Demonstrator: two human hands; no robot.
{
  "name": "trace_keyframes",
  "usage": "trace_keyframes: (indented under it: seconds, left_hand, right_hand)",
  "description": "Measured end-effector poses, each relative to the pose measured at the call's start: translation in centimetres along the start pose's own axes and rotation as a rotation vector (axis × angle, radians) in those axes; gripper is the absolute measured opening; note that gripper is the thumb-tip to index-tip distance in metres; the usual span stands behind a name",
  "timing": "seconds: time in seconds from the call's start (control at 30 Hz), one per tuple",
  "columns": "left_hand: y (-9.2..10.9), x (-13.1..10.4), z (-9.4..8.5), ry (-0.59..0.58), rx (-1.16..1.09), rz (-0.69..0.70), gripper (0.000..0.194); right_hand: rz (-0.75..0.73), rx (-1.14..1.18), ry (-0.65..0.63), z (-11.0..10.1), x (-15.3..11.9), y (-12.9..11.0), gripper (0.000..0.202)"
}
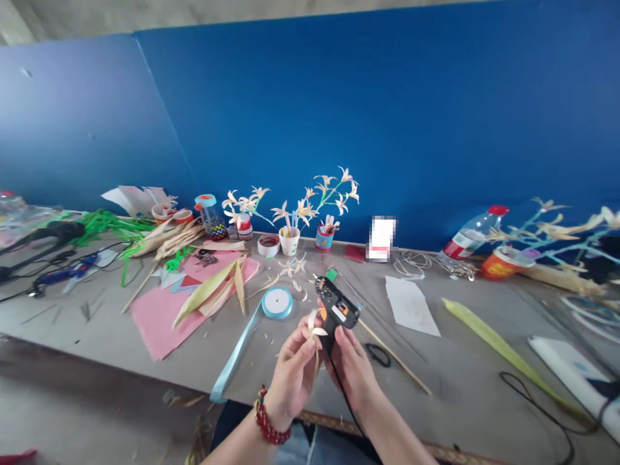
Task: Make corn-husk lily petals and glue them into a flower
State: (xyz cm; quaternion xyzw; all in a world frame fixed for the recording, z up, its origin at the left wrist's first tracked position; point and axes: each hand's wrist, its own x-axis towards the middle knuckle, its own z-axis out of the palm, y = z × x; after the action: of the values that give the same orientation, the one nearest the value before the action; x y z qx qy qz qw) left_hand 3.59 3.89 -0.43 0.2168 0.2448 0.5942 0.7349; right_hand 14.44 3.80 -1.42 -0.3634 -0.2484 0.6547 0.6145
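Observation:
Between the fingertips of my left hand [296, 363] is a small cream corn-husk flower [314, 328], its petals spread and its thin tail hanging down. My right hand [352, 367] is wrapped round the grip of a black glue gun [335, 309] with orange parts. The gun lies just right of the flower, its nozzle pointing up and left, and its black cord runs down between my forearms. Whether the flower touches the gun, I cannot tell. Past the gun, several loose husk petals [292, 266] lie on the table. A roll of light blue ribbon [277, 302] sits left of my hands.
Finished husk flowers stand in a paper cup [289, 241] at the back and an orange cup [504, 263] at right. Pink paper [159, 316] carries green husks [206, 294]. A wooden stick [397, 358], a white paper [411, 307] and a plastic bottle [472, 236] lie rightward.

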Motion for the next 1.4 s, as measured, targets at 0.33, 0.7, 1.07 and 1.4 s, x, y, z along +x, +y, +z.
trace_keyframes:
  seconds: [0.33, 0.7, 1.07, 1.4]
  left_hand:
    - [0.6, 0.7, -1.3, 0.045, 0.116, 0.138, 0.023]
    - [4.6, 1.4, -0.9, 0.050, 0.101, 0.210, 0.022]
    - [3.7, 1.2, -1.2, 0.125, -0.116, 0.108, 0.015]
    - [2.3, 1.3, -0.2, 0.136, -0.124, 0.071, 0.018]
  right_hand:
    - [-0.162, -0.034, 0.041, 2.8, 0.3, 2.8, 0.037]
    - [-0.631, -1.412, -0.408, -3.7, 2.5, -2.6, 0.027]
    - [-0.944, -1.704, -0.559, -2.6, 6.4, -3.4, 0.023]
    - [-1.252, -1.020, 0.022, -1.1, -3.3, -7.9, 0.048]
